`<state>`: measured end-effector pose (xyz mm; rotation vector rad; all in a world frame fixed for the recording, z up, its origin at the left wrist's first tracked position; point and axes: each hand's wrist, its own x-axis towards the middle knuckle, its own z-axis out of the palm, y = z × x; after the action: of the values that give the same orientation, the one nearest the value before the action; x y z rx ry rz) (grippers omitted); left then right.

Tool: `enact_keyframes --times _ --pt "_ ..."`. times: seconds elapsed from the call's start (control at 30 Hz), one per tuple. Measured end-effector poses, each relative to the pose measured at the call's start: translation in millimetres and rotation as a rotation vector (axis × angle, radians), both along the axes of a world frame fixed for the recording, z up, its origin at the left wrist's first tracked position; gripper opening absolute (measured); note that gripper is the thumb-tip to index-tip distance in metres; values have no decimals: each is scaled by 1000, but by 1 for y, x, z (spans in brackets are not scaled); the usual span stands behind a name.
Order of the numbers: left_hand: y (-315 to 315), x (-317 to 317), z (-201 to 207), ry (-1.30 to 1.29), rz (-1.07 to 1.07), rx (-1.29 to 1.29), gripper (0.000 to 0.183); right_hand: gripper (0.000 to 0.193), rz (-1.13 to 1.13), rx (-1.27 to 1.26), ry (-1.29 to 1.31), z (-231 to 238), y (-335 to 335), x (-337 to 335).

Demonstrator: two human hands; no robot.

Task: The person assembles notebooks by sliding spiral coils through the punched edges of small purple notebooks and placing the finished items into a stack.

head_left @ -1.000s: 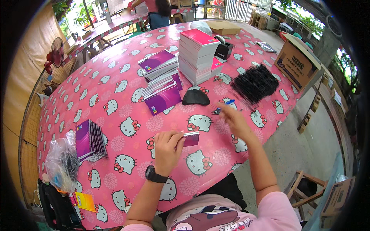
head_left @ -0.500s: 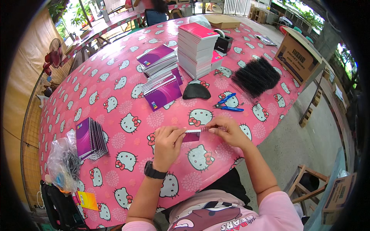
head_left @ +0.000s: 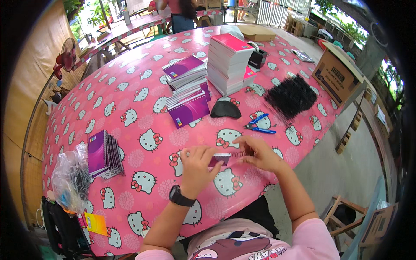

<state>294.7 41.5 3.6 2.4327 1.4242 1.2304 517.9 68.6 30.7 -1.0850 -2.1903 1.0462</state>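
Observation:
My left hand [head_left: 198,167] is closed on a small purple notebook [head_left: 219,161], pressing it near the table's front edge. From the notebook's top edge a thin dark spiral coil [head_left: 236,154] sticks out to the right. My right hand [head_left: 261,156] is curled around the coil's free end, thumb below and index finger lifted above it. Beyond the hands lie blue-handled cutting pliers [head_left: 261,124] and a black curved pad [head_left: 225,109]. A heap of black spiral coils [head_left: 291,97] is at the right.
A tall stack of notebooks with a pink cover [head_left: 226,65] stands beside purple notebooks [head_left: 189,106] and a black tape dispenser [head_left: 257,58]. At left are coiled purple notebooks [head_left: 102,151] and a plastic bag [head_left: 69,180]. A cardboard box [head_left: 338,73] sits far right.
My right index finger has lifted from its pinch around the coil. Both hands and the notebook appear slightly further right and lower as the whole view has shifted.

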Motion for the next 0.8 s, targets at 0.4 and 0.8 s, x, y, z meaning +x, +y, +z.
enact_keyframes --times 0.4,0.8 --pt "-8 6 2 25 -161 -69 22 37 142 -194 10 -12 20 -11" --pt "-8 -3 8 187 -221 -104 18 38 -314 540 -280 -65 125 -5"
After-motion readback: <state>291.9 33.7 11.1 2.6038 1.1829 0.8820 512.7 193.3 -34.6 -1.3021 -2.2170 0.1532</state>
